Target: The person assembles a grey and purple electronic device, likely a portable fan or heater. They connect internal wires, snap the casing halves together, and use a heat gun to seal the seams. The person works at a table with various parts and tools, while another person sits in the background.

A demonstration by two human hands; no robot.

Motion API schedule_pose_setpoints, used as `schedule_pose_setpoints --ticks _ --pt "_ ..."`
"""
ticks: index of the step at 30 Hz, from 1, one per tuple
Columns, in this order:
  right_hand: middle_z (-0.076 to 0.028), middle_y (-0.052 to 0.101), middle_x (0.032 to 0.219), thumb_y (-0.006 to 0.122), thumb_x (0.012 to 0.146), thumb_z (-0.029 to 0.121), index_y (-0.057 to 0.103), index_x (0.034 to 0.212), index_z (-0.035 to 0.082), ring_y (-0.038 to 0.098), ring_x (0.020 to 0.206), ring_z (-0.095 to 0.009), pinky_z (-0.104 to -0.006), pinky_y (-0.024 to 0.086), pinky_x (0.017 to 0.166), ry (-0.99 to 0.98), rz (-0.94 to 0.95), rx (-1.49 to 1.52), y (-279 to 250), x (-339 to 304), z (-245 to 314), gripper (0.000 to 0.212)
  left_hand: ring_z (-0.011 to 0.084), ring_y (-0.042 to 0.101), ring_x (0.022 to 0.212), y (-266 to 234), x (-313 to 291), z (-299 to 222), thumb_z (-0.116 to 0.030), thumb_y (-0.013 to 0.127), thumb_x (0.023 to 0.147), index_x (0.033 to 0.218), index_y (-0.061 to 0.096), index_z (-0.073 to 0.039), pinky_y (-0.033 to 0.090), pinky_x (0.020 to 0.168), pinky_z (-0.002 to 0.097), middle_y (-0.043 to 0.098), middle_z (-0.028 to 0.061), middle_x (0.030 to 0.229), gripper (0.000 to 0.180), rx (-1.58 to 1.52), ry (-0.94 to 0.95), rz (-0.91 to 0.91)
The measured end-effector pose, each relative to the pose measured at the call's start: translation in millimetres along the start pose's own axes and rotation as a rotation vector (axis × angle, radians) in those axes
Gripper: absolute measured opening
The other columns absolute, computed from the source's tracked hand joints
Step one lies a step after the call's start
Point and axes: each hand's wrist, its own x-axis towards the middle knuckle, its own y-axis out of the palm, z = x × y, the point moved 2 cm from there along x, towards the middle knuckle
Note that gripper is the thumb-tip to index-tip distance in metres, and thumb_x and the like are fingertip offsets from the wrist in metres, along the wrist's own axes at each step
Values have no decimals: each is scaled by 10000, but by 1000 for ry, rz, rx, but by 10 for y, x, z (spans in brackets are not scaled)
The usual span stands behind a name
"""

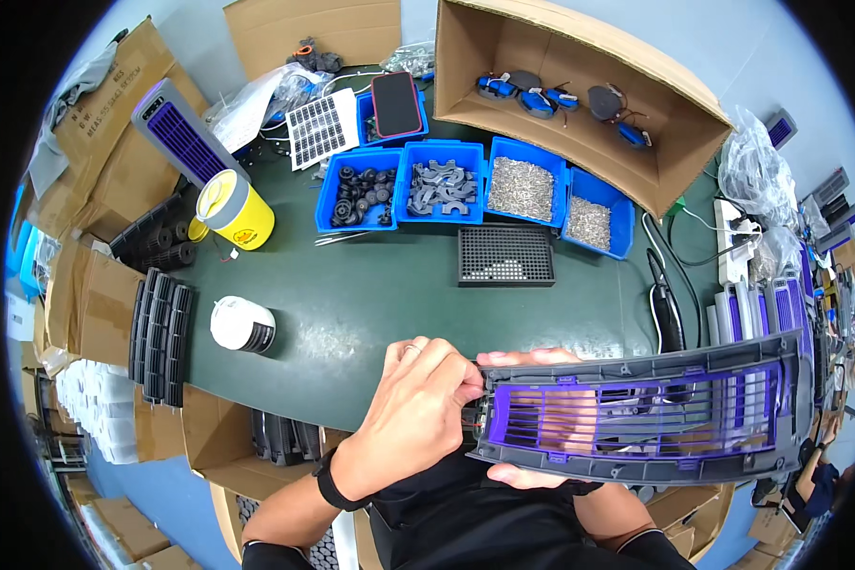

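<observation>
A long grey fan housing with a purple slatted grille (636,468) lies across in front of my body, its hollow inner side facing up. My right hand (570,423) holds it from beneath: the fingers show past the far edge, the thumb past the near edge, and the palm through the slats. At the housing's left end my left hand (413,404) is closed in a pinch, fingertips against the end part. A few thin wires seem to show there, but what the fingertips hold is hidden.
Blue bins (356,195) of black, grey and small metal parts line the back, beside an open cardboard box (579,85) with blue motors. A black perforated tray (505,256), white jar (242,324), yellow tub (236,211) and black electric screwdriver (668,309) stand on the green table (370,304).
</observation>
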Motion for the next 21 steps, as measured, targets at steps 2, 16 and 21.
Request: schedule_pose_setpoints --ticks 2,16,21 --pt "-231 547 1463 993 676 216 289 1528 11 551 1378 -328 -466 476 1143 -18 15 -46 -5 18 10 1124 296 566 888 30 -9 -18 91 711 786 882 634 -72 406 862 411 590 72 910 204 42 -22 -13" --pt "-167 591 1285 991 631 296 323 1489 13 621 1256 -325 -516 469 1121 -98 -186 -53 53 -97 -99 1124 321 687 1024 -231 191 113 -69 739 939 1114 704 -30 530 912 431 739 114 1022 182 -365 -401 278" --pt "-143 592 1202 882 704 534 257 1508 0 664 1076 -323 -535 404 1100 -131 -256 -228 32 -153 -147 1149 340 690 1078 -49 214 245 -83 702 965 1159 691 -28 509 969 451 746 156 1097 203 -269 -237 324"
